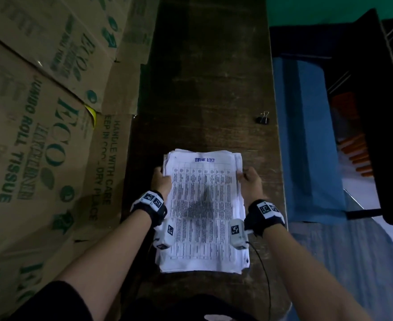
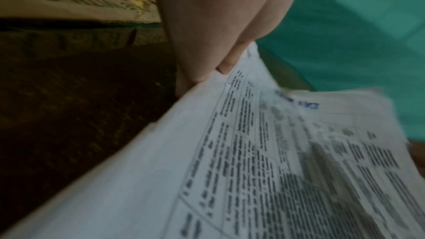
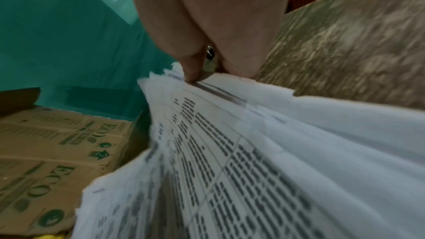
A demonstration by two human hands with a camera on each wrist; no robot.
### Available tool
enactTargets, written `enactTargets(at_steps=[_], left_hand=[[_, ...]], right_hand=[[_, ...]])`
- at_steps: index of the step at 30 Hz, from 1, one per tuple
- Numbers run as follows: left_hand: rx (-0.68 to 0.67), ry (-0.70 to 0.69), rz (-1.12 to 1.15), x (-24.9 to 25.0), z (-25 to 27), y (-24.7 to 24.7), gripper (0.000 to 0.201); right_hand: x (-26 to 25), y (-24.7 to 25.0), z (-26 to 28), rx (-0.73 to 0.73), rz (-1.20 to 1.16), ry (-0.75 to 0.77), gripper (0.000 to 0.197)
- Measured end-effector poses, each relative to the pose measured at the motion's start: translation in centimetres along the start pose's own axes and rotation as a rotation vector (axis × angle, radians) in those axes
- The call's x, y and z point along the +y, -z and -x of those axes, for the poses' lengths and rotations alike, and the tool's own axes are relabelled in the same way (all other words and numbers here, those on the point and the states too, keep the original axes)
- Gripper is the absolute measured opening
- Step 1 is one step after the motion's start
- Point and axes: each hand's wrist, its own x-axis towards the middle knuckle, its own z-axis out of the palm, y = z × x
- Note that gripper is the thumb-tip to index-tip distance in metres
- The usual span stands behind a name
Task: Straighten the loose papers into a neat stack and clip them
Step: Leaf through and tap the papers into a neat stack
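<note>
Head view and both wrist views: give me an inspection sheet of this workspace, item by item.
Surface: dark wooden table, worn.
Job's things: papers held at both side edges, sheet edges uneven; binder clip apart on the table, far right.
Clutter: nothing seen.
Grippers: left hand grips the left edge; right hand grips the right edge.
Cables: thin black cable from the right wrist unit.
Surroundings: cardboard boxes on the left; blue cloth on the right; green wall beyond.
</note>
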Motion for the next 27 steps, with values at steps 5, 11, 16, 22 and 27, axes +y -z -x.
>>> enactTargets(at_steps=[5,11,16,22,27], left_hand=[[0.337,-0.335,-0.323,3.1,5.3,-1.4,0.061],[-0.139,-0.356,-0.355,3.6,9.4,-10.5,0.082],[-0.062,-0.339,-0.427,4.0,8.3,-12.9,0.075],[-0.021,-0.396,-0.449,4.2,8.3,-13.9,0.058],[-0.08,-0.381,-0.433,5.0,8.3,-14.1,0.048]], right_hand=[[0.4,0.1,-1.9,-0.003,0.058,0.024,0.018],[0.9,0.8,-0.6,-0.11,-0.474,-0.222,0.018],[0.8,1.3,-0.5,-0.087,-0.493,-0.213,0.012],[0.4,1.0,-1.1,-0.083,-0.372,-0.193,0.011],[0.9,1.1,-1.6,-0.041,-0.201,-0.146,0.016]])
